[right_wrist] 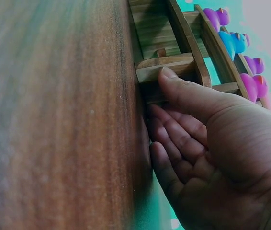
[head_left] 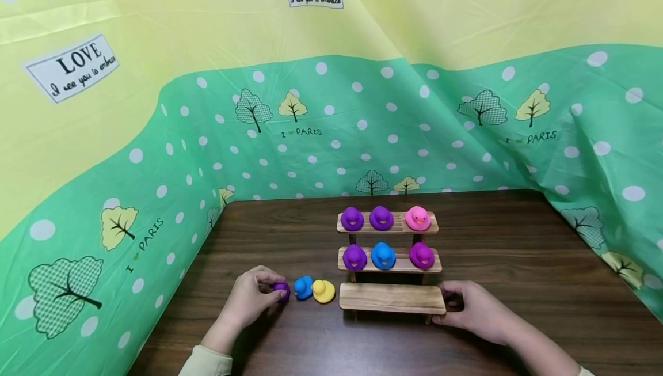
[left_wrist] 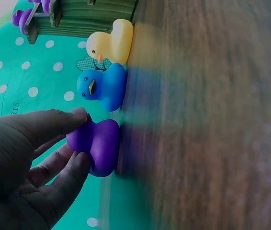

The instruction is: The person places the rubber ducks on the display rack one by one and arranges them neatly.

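Thumb and fingers of my left hand [head_left: 250,297] pinch a small purple rubber duck [left_wrist: 106,148] by its head, low at the tabletop. Just right of it sit a blue rubber duck [head_left: 303,288] and a yellow rubber duck [head_left: 324,292], side by side. A three-tier wooden display stand [head_left: 392,299] has a bare lowest tier. My right hand [head_left: 470,312] holds the stand at that tier's right end. In the right wrist view its thumb [right_wrist: 171,76] lies on the wooden side support, and the other fingers are curled in beside it.
On the middle tier stand a purple duck [head_left: 354,257], a blue duck [head_left: 383,255] and a magenta duck [head_left: 422,255]. Two purple ducks and a pink duck [head_left: 418,219] occupy the top tier. A green and yellow printed cloth [head_left: 336,94] walls the dark wooden table [head_left: 269,226].
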Tool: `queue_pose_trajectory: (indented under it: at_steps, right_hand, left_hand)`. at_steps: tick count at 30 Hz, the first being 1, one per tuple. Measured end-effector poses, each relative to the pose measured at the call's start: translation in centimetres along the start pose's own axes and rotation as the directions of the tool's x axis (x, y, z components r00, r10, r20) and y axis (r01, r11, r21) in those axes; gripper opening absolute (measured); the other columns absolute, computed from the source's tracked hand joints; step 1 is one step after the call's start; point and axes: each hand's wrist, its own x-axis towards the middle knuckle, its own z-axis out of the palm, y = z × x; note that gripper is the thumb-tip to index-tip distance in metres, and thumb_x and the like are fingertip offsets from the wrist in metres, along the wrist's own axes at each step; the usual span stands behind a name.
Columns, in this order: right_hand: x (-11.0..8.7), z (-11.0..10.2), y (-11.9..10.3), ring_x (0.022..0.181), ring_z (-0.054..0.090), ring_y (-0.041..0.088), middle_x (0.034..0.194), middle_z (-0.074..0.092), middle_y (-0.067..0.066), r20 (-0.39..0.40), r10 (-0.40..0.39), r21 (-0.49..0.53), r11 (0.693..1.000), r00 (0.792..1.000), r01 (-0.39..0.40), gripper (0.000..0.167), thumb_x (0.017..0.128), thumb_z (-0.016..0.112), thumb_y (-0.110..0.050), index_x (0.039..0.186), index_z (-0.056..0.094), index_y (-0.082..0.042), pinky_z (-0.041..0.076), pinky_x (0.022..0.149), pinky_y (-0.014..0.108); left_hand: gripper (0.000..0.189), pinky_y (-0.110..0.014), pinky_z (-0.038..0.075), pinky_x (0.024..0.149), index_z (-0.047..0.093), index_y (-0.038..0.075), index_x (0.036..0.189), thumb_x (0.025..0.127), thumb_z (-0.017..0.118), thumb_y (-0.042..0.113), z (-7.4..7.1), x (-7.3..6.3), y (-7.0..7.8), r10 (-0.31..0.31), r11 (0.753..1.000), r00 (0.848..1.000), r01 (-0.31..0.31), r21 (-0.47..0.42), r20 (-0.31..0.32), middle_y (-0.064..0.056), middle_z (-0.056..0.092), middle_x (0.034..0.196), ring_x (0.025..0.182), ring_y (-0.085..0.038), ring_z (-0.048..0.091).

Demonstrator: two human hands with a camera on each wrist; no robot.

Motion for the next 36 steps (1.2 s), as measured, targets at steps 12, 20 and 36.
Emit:
queue_pose_trajectory:
  at_steps: [12,20,36]
  right_hand:
    - [0.01,-0.06,-0.06,0.095,0.071,0.009,0.103,0.075,-0.008,0.005,0.011,0.001,1.0,1.0,-0.011,0.035,0.088,0.087,-0.026,0.117,0.073,-0.012,0.06,0.077,0.026]
    - [0.06,-0.18,-0.03,0.096,0.071,0.009,0.104,0.075,-0.008,0.006,0.019,0.001,1.0,1.0,-0.019,0.035,0.089,0.087,-0.026,0.117,0.073,-0.013,0.06,0.078,0.026]
    - [-0.01,-0.05,-0.15,0.095,0.07,0.008,0.103,0.075,-0.01,0.001,0.007,-0.021,1.0,1.0,-0.007,0.033,0.088,0.087,-0.026,0.115,0.073,-0.015,0.059,0.078,0.026]
  left_hand:
    - [0.025,-0.029,0.062,0.076,0.08,0.016,0.093,0.077,0.093,0.004,0.04,-0.03,0.41,-0.029,0.999,1.0,0.03,0.018,-0.002,0.004,0.069,0.095,0.083,-0.014,0.073]
    - [0.023,-0.031,0.061,0.08,0.082,0.02,0.094,0.078,0.094,0.008,-0.01,0.02,0.29,-0.06,0.996,0.998,0.062,0.059,-0.026,0.009,0.078,0.095,0.09,-0.012,0.073]
    - [0.026,-0.025,0.061,0.074,0.082,0.018,0.095,0.077,0.093,0.003,0.01,-0.13,0.08,-0.05,0.998,0.999,0.05,0.033,-0.009,0.006,0.072,0.094,0.082,-0.01,0.072]
